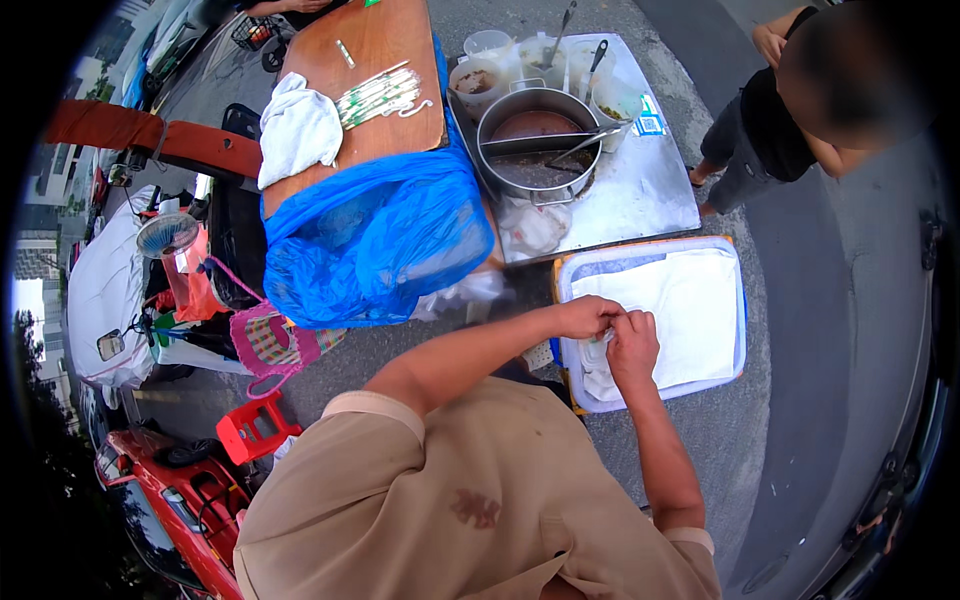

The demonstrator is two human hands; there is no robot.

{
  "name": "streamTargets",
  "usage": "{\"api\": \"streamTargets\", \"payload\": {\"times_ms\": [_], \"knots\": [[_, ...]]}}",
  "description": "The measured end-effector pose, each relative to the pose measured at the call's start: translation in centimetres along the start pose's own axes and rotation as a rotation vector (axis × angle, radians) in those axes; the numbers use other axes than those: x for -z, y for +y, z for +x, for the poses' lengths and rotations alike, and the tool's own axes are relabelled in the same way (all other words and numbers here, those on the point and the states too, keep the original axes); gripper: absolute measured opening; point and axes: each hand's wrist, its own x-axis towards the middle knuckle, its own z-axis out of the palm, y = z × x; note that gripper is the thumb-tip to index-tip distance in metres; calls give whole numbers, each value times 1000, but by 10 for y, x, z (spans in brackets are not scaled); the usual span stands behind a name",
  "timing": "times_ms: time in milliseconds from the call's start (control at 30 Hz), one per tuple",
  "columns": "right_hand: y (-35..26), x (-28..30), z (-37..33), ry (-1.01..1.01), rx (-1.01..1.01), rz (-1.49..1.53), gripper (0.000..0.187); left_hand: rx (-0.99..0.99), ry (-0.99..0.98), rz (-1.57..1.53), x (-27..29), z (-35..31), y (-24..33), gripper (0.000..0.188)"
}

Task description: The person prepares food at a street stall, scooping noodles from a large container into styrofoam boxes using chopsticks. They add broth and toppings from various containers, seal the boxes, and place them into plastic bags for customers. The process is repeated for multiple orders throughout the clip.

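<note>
My left hand [587, 317] and my right hand [633, 347] meet over the left part of a pale plastic tub [738, 300]. Both have their fingers pinched together, the fingertips almost touching. Whatever they grip is too small to make out; something whitish and crumpled, perhaps thin plastic, shows just below the left fingers. A white cloth [690, 325] lies spread across the tub beneath them, bunched at its lower left.
Beyond the tub, a metal-topped table [645, 190] bears a divided steel pot [540, 190] with ladles and several plastic containers. A blue bag-lined bin [390, 235] adjoins a wooden board [385, 40] holding a white towel [298, 130]. A person [760, 125] stands at far right; a red stool [258, 428] sits left.
</note>
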Motion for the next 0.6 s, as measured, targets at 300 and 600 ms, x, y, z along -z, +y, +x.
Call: {"api": "streamTargets", "payload": {"times_ms": [300,600], "knots": [[-60,21,110,41,107,231,20,-130,209,-21,101,-56,49,16],[-164,-42,309,-1,-61,679,5,-402,868,76,286,-157,59,20]]}}
